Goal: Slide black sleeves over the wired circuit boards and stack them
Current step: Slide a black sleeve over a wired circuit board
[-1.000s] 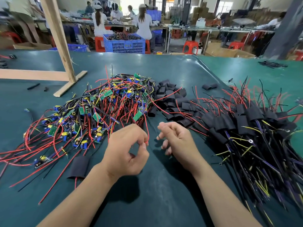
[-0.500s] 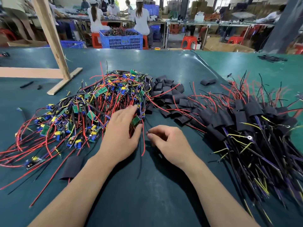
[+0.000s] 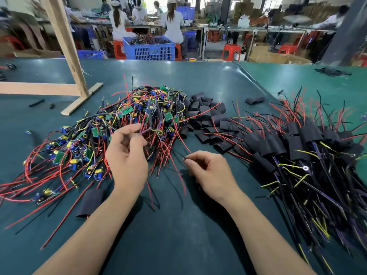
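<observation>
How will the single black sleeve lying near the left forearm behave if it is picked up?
The black sleeve looks thin and flattened, so it probably is light and floppy and may bend under a pinch. Lying flat on the green mat, it seems unlikely to roll. Its matte surface suggests that it is not slippery.

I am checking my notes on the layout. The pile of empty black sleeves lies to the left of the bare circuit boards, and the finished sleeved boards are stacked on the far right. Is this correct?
Not quite. In the head view the empty black sleeves lie to the right of the bare circuit boards, between them and the finished sleeved boards, which are indeed stacked on the far right.
</observation>
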Tool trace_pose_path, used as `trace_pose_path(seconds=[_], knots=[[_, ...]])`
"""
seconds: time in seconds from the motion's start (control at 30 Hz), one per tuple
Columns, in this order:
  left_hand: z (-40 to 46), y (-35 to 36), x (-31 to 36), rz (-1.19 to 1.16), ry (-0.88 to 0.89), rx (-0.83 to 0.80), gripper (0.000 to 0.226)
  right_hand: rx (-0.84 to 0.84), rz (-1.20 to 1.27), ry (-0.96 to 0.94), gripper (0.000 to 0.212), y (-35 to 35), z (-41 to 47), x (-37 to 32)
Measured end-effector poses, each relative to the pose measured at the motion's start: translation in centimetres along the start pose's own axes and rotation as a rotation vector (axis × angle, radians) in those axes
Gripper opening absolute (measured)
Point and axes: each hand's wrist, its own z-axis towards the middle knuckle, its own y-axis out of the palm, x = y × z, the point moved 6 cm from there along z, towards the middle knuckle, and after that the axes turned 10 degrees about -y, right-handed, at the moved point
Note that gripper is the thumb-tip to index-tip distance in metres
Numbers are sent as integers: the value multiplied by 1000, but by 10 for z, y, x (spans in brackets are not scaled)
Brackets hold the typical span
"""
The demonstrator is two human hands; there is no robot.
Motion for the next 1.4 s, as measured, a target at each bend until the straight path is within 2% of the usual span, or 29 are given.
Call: trace_pose_path(seconds=[0.07, 0.17, 0.3, 0.37, 0.47, 0.57, 0.7, 0.83, 0.97, 1.2, 1.4], knots=[[0, 5, -9, -97, -159, -92, 24, 48, -6, 0, 16, -4, -1, 0], [-5, 13, -15, -113, -318, -253, 26, 92, 38, 4, 19, -8, -2, -3], [-21, 26, -11, -246, -395, -583, 21, 32, 109, -19, 16, -4, -6, -12], [-24, 28, -9, -353, -447, -650, 20, 36, 163, -13, 20, -4, -8, -15], [-29, 34, -13, -397, -579, -722, 13, 92, 252, 6, 13, -8, -9, -21], [-39, 40, -21, -358, -671, -732, 17, 115, 397, 8, 20, -10, -12, -25], [-47, 44, -29, -251, -674, -730, 18, 130, 561, 41, 25, -15, -15, -25], [-48, 43, -34, -146, -659, -724, 23, 145, 428, -22, 14, -20, -15, -28], [-48, 42, -34, -134, -683, -724, 26, 171, 367, -37, 18, -20, -17, -25], [-48, 41, -33, -167, -669, -718, 30, 311, 468, 215, 17, -38, -19, -6], [-49, 39, -34, -156, -649, -742, 31, 345, 816, 311, 8, -29, -20, -6]])
